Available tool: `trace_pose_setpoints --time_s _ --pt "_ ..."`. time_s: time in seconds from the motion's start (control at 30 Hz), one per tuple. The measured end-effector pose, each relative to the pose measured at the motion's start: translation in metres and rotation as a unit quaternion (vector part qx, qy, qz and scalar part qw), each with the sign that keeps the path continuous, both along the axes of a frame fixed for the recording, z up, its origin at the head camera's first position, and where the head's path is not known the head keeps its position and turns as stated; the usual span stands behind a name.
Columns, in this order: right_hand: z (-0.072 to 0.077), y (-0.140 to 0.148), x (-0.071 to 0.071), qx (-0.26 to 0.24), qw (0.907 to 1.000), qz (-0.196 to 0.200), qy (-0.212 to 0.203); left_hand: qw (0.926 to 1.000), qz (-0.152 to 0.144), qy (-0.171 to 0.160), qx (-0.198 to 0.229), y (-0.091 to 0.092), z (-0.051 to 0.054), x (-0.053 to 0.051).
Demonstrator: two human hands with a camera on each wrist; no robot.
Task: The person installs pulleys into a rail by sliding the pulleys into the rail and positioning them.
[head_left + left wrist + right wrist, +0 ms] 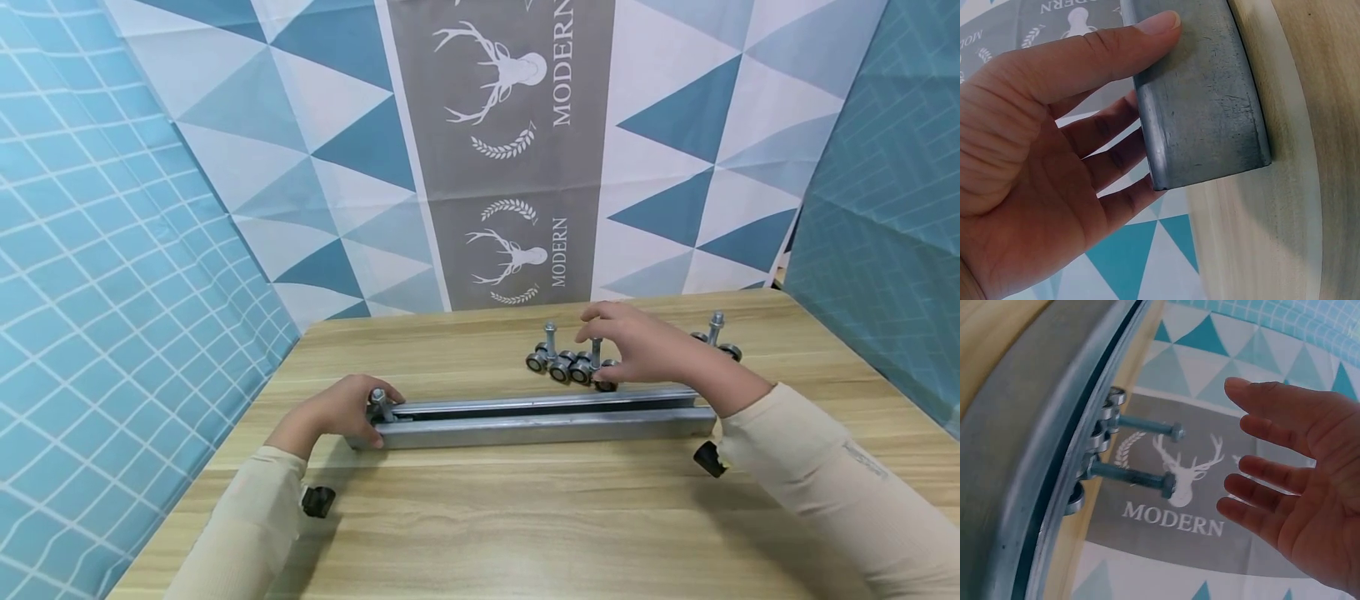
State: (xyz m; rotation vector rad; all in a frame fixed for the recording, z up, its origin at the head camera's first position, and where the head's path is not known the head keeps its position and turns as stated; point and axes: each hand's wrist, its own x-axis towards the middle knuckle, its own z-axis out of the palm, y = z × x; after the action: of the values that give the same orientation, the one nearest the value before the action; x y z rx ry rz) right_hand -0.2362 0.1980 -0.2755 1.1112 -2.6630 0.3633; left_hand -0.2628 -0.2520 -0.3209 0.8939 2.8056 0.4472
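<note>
Head view shows a long, dull-silver, slotted rail (pixel 543 427) across the frame's lower middle, the left hand (pixel 341 408) gripping its left end, while the right hand (pixel 643 340), loosely spread, hovers beside a shiny wheeled bolt (pixel 596 353) right of centre.

The left hand (pixel 347 408) and right hand (pixel 648 343) are bare. The left sleeve (pixel 243 525) and right sleeve (pixel 810 467) are cream and wrist-length; a small black fitting (pixel 318 502) protrudes beside each. The right sleeve's grey marking (pixel 864 460), possibly lettering, appears blurred.
</note>
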Motion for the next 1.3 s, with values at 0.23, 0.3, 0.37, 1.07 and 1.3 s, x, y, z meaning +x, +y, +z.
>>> trace_pose_setpoints --time_s 0.23,0.3,0.37,1.07,1.3 --pt "-0.006 0.001 -0.023 0.022 0.9997 -0.006 -0.010 1.0000 -0.002 -0.002 0.001 -0.001 0.000 -0.002" --pt "-0.007 0.001 -0.030 0.025 0.9996 -0.007 -0.011 1.0000 -0.001 -0.002 0.003 -0.001 0.000 -0.001" --pt "-0.008 0.000 -0.035 0.026 0.9996 -0.007 -0.012 1.0000 0.000 -0.002 0.004 -0.001 0.000 -0.001" --pt "-0.012 -0.016 -0.063 0.050 0.9901 -0.117 -0.059 0.9999 0.002 -0.008 0.009 -0.004 -0.001 -0.003" --pt "-0.015 -0.017 -0.063 0.024 0.9879 -0.132 -0.079 0.9999 0.002 -0.009 0.005 -0.001 -0.003 -0.003"
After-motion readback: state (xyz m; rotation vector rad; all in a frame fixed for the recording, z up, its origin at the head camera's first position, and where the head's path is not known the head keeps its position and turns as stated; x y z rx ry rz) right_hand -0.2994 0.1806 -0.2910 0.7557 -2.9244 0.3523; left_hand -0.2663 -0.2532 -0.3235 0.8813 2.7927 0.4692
